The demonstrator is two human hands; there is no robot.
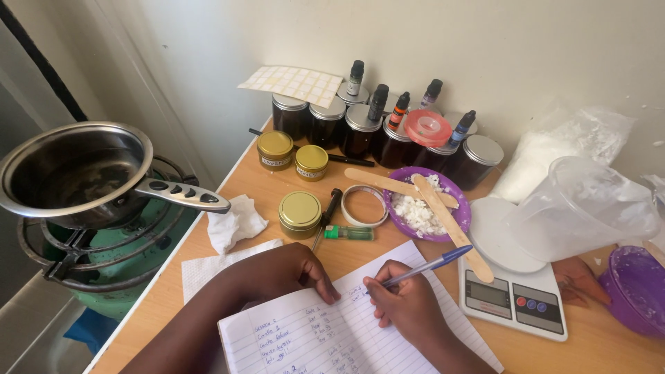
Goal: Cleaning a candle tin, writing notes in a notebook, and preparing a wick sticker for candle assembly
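So the right hand (409, 305) is wrapped around a blue pen (428, 266), tip down on the lined notebook (332, 332) at 6 o'clock on the table, mid-note by the look of it. Left hand (287, 273) rests loosely curled on the page's top edge, pinning it, holding nothing. Gold tins (300, 211) sit at 12 o'clock from it, scale (516, 294) at 3. Keeping the page steady matters for the following line, I'd say.

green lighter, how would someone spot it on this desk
Start at the purple bowl of white flakes mid-desk. Just left of it sits a tape roll, and below that lies the lighter, flat above the notebook. It is the only translucent green thing there.
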